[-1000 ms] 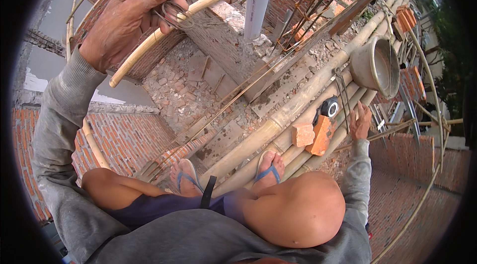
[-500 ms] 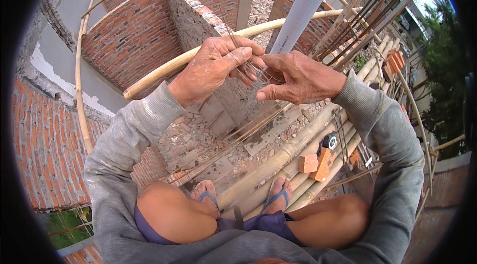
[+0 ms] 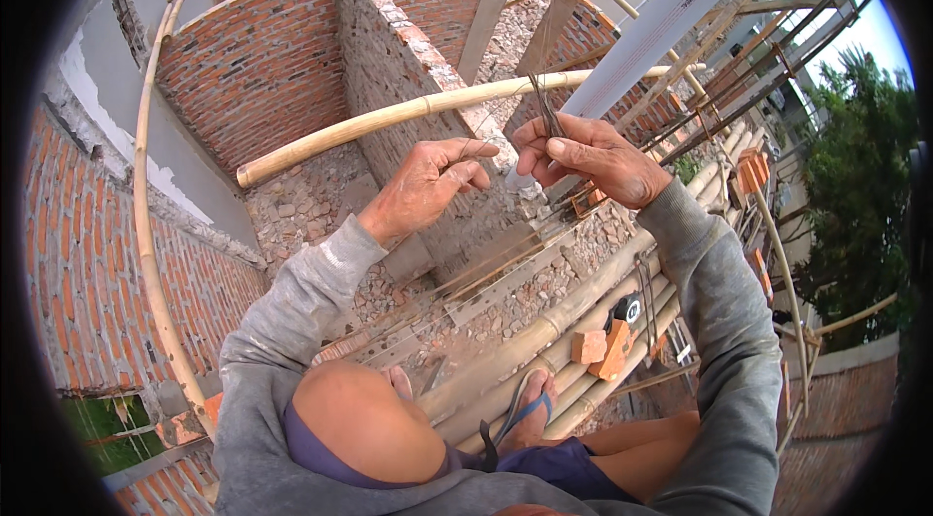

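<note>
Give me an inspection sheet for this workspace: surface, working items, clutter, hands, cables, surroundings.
Surface: bamboo poles laid side by side, a sandaled foot on them.
Job's things: thin wire bundle, raised in front of the person.
Clutter: two brick pieces and a black tool with a round white face on the poles; rubble lower down.
Grip: right hand closed on the bundle; left hand close by, thumb near forefinger, whether it pinches a strand is unclear.
Cables: nothing seen.
Surroundings: brick wall, pale pipe, crosswise bamboo pole, trees at right.
</note>
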Demonstrator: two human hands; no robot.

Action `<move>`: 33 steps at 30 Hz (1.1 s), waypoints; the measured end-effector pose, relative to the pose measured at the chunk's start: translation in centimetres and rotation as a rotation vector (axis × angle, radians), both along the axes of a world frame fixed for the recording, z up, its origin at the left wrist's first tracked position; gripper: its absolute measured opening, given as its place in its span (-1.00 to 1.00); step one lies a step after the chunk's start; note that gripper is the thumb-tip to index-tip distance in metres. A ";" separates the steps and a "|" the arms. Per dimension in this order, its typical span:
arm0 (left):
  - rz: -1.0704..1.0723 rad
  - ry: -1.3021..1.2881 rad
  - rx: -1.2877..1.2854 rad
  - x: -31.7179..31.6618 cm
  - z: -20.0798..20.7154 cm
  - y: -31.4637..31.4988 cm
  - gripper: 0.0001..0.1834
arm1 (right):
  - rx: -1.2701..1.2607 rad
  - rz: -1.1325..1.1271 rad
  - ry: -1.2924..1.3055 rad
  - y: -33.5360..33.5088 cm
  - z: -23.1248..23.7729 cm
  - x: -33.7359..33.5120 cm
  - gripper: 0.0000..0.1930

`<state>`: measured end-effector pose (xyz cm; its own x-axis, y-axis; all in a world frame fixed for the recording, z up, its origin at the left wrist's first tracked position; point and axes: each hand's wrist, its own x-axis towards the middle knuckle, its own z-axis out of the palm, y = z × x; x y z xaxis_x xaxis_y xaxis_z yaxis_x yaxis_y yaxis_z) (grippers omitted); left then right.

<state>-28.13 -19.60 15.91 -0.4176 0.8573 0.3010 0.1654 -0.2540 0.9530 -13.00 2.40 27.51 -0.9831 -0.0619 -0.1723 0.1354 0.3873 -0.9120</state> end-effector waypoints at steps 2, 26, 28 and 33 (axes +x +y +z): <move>0.195 0.465 0.106 -1.2 -0.4 -0.3 -0.64 | 0.096 0.044 0.029 0.3 -1.2 -0.3 -0.33; 0.394 -0.131 0.142 -7.0 1.8 -3.1 -0.75 | 0.813 -0.076 0.548 -6.1 -9.5 -6.2 -0.37; 0.396 -0.105 0.151 -7.0 1.5 -3.1 -0.78 | 0.699 -0.055 0.494 -6.3 -10.0 -6.1 -0.35; 0.373 -0.071 0.102 -6.8 1.4 -3.5 -0.78 | 0.098 -0.002 0.100 -5.5 -9.8 -6.1 -0.22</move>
<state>-34.94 -23.13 17.30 -0.7175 0.6100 0.3363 0.1992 -0.2829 0.9382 -19.09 -3.13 17.70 -0.9958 -0.0473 -0.0783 0.0465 0.4754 -0.8786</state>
